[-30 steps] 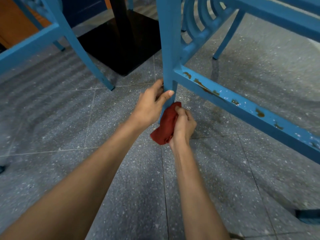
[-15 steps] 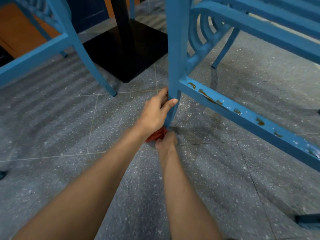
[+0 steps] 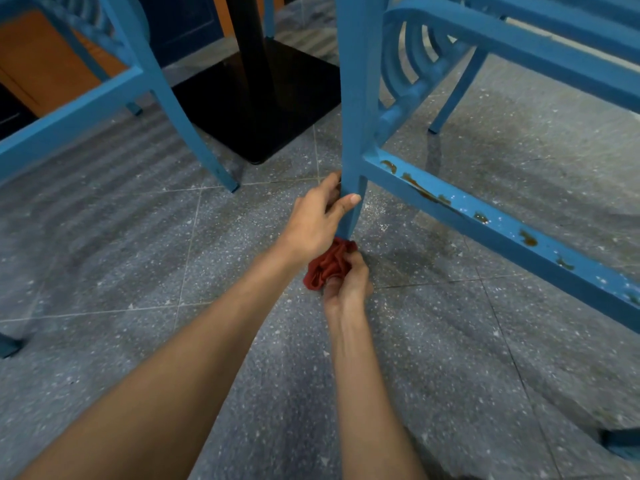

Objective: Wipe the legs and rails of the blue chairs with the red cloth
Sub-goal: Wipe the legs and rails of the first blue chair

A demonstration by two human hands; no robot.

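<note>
The left hand point(image 3: 317, 220) gripped the chair leg point(image 3: 355, 109) just below the joint with the side rail point(image 3: 502, 226), thumb across its near face. The right hand point(image 3: 346, 282) clenched the bunched red cloth point(image 3: 327, 265) at the foot of that leg, touching the grey speckled floor point(image 3: 138, 271). Brown chipped spots ran along the rail to the right. A second chair point(image 3: 114, 95) stood far left, beside a black table base point(image 3: 263, 98).

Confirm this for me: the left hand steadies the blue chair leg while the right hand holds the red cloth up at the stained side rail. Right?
Not quite. In the head view, the right hand holds the red cloth at the foot of the chair leg, not at the stained side rail. The left hand does steady the leg.
</note>
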